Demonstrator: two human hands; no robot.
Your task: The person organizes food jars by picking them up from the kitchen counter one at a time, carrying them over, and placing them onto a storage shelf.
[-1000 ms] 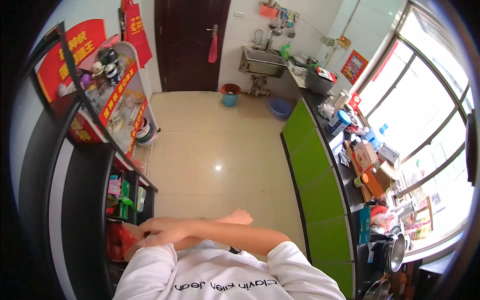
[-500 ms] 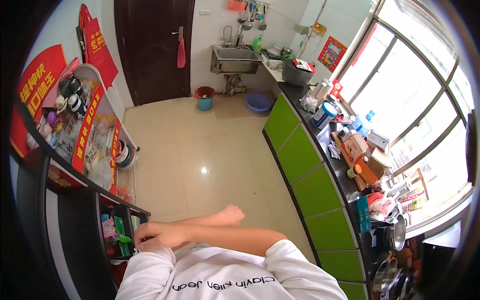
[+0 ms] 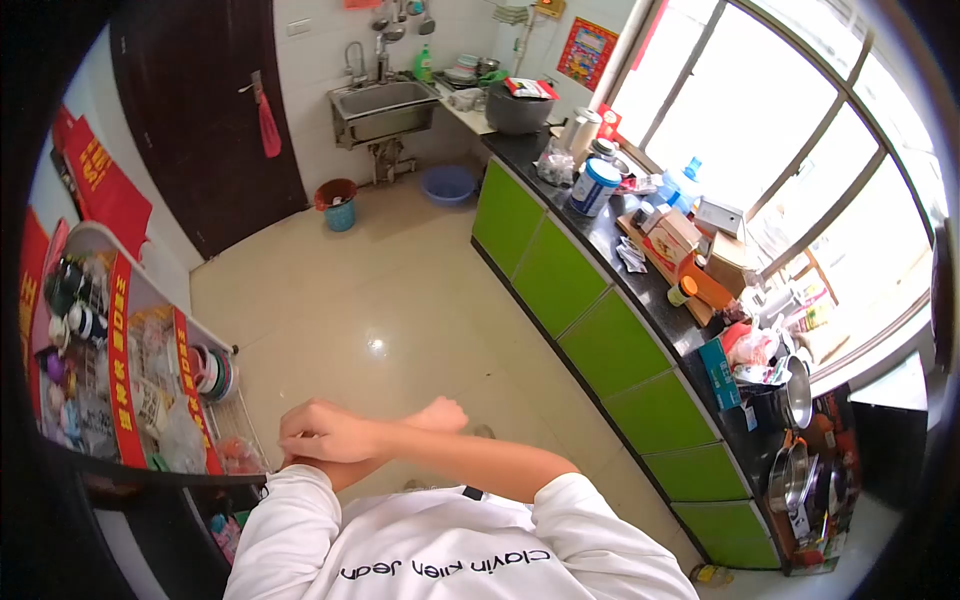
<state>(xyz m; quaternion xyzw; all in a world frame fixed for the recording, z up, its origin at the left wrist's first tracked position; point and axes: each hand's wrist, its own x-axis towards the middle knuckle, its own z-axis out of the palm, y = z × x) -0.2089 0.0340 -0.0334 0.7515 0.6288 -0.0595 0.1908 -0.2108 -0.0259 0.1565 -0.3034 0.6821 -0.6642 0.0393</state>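
My forearms cross in front of my chest below the white shirt sleeves. My left hand (image 3: 440, 412) is curled into a loose fist above the tiled floor, with no object visible in it. Across my left forearm, close to the elbow and the edge of the left white sleeve (image 3: 285, 515), lies my right hand (image 3: 325, 432). Its fingers are bent around the forearm, and the fingertips are partly hidden. The shirt (image 3: 430, 550) has dark lettering across the chest.
To the right runs a green-fronted counter (image 3: 605, 345) crowded with boxes, jars and pans under a window. A sink (image 3: 385, 110), a bin (image 3: 338, 207) and a blue basin (image 3: 448, 187) are at the back. At left stand a loaded rack (image 3: 125, 360) and a dark door (image 3: 200, 120).
The view has turned right, so the room appears shifted left. My right hand has moved from the left sleeve's edge slightly up onto the forearm. My left hand stays curled.
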